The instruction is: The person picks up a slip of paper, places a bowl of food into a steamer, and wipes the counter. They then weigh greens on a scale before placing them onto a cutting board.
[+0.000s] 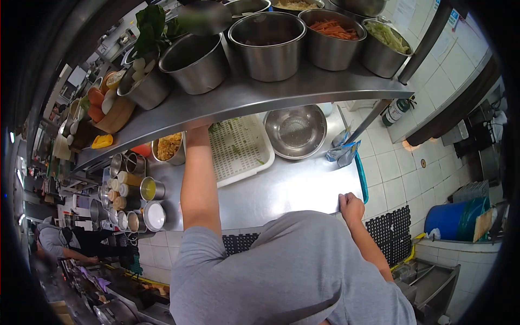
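Observation:
My left arm reaches forward beneath the steel shelf [260, 93], which hides the fingers of my left hand [199, 130]. That hand is at the left side of a white perforated tray [245, 176] with scraps of green leaf in it. Just left of my forearm stands a metal pot of orange-yellow chopped food [169, 147]. My right hand [352, 208] rests at the right front edge of the steel table [281, 192], its fingers curled in and nothing visible in them. A wide metal bowl [295, 131] sits right of the tray.
Along the shelf stand steel pots, one with carrot strips [332, 30] and another with shredded pale-green vegetable [388, 37]. Bottles and small containers [127, 190] crowd the left end. Blue-and-clear plastic bags [344, 150] hang at the right. A co-worker [70, 244] stands far left.

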Tool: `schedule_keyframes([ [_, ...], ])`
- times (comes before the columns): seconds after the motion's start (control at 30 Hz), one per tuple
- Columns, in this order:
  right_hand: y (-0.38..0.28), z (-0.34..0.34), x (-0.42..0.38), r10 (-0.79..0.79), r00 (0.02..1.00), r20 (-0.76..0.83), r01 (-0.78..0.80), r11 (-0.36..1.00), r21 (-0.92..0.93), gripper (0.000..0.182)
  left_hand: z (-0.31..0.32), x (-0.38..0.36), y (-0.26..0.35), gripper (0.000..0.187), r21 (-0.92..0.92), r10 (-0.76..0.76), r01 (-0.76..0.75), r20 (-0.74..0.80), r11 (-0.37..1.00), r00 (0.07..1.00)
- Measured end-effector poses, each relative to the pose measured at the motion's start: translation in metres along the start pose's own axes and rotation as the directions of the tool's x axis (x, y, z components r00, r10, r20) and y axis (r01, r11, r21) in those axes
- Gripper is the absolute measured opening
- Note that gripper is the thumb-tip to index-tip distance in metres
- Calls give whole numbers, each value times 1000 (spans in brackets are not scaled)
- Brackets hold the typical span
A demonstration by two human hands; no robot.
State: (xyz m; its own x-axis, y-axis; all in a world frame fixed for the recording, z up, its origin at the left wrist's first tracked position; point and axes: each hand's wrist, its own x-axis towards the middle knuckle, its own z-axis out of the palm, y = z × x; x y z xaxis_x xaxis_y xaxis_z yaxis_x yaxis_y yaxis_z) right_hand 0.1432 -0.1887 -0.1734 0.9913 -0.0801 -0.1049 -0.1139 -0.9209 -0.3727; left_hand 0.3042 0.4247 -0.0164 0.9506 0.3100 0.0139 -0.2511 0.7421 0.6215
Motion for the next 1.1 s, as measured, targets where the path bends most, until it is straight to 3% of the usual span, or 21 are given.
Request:
schedule_keyframes([
  [0.27, 4, 5, 0, -9, 1000, -7, 9, 1000, -4, 46, 15, -34, 2, 34, -59, 43, -42, 12, 997, 999],
  [0.33, 6, 6, -1, -10, 1000, -8, 10, 1000, 1, 46, -4, -40, -5, 26, -96, 11, -24, -126, 995, 992],
  [0.37, 6, 6, 0, -14, 1000, -8, 14, 1000, 5, 46, -28, -37, -10, 26, -96, 11, -23, -123, 995, 992],
  [0.43, 6, 5, -3, -7, 1000, -10, 7, 1000, 12, 45, -80, -31, -17, 26, -82, -122, 128, 70, 988, 990],
  [0.47, 4, 4, -1, -4, 1000, -14, 4, 1000, 19, 44, -76, -38, -18, 26, -82, -113, 119, 74, 989, 991],
  [0.53, 1, 3, 0, -16, 1000, -21, 16, 1000, 20, 44, -56, -57, -35, 26, -124, -202, 180, -200, 976, 959],
  [0.67, 5, 5, -1, -40, 999, -31, 40, 999, 20, 46, -40, -93, -75, 26, -266, -355, 263, -410, 928, 840],
  [0.73, 3, 5, 0, -38, 999, -36, 40, 999, 33, 45, -46, -114, -95, 27, -124, -412, 394, -200, 911, 889],
  [0.83, 5, 6, -1, -20, 1000, -16, 20, 999, 38, 45, -53, -123, -117, 25, -135, -496, 482, -98, 865, 863],
  [0.87, 6, 6, -1, -18, 1000, -12, 18, 999, 41, 44, -55, -125, -123, 25, -142, -496, 481, -101, 865, 862],
  [0.93, 6, 7, 0, -16, 1000, -3, 16, 999, 44, 44, -43, -126, -121, 25, -141, -477, 455, -248, 879, 844],
  [1.07, 8, 9, 1, -18, 1000, 1, 18, 999, 39, 42, -49, -127, -117, 21, -170, -469, 441, -195, 881, 862],
  [1.1, 7, 8, 0, -21, 1000, 6, 21, 999, 36, 42, -41, -129, -116, 21, -55, -430, 431, -262, 901, 864],
])
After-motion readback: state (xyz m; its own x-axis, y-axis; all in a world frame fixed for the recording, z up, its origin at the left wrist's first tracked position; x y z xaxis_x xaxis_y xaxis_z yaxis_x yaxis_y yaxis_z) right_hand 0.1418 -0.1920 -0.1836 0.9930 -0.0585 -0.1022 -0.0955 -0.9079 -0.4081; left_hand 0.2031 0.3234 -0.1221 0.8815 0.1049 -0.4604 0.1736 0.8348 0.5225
